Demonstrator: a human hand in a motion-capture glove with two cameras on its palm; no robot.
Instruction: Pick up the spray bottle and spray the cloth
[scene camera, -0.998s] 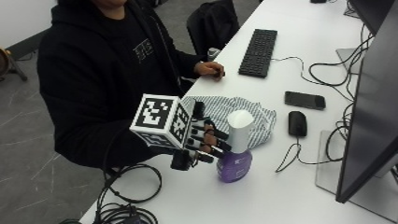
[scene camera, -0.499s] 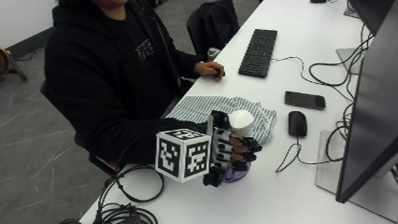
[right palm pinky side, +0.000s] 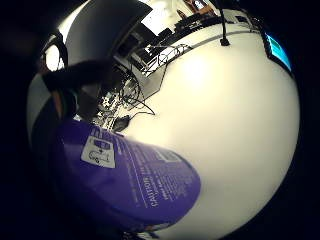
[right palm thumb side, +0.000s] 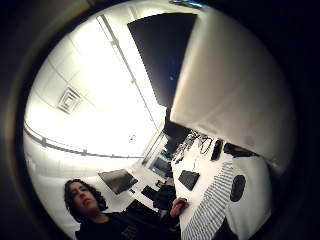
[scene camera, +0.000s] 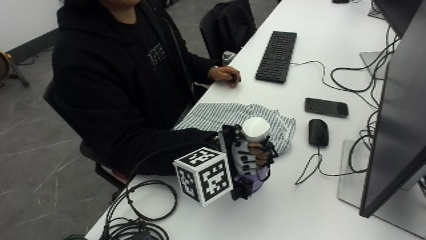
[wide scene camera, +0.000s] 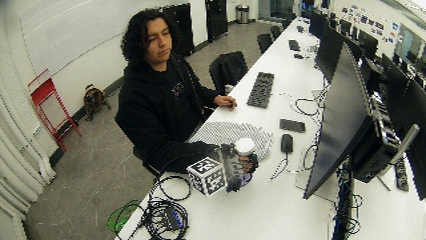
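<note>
A purple spray bottle (scene camera: 255, 176) with a white top (scene camera: 255, 128) stands on the white table (scene camera: 313, 210) just in front of the striped cloth (scene camera: 219, 116). My gloved right hand (scene camera: 247, 156) is wrapped round the bottle's body, fingers curled across it. In the wide outside view the hand (wide scene camera: 241, 164) and the bottle's white top (wide scene camera: 244, 146) sit beside the cloth (wide scene camera: 226, 134). The purple labelled bottle (right palm pinky side: 130, 185) fills the little finger side palm view. The thumb side palm view shows the striped cloth (right palm thumb side: 212, 207) beside a dark mouse (right palm thumb side: 237, 187).
A black mouse (scene camera: 318, 132) and a phone (scene camera: 326, 107) lie right of the cloth, a keyboard (scene camera: 276, 49) farther back. The person's bare left hand (scene camera: 225, 75) rests by the table edge. A monitor (scene camera: 396, 120) and cables (scene camera: 346, 75) stand at the right.
The gloved hand came round the bottle's side and closed its fingers on the bottle. The bottle and cloth stay in place.
</note>
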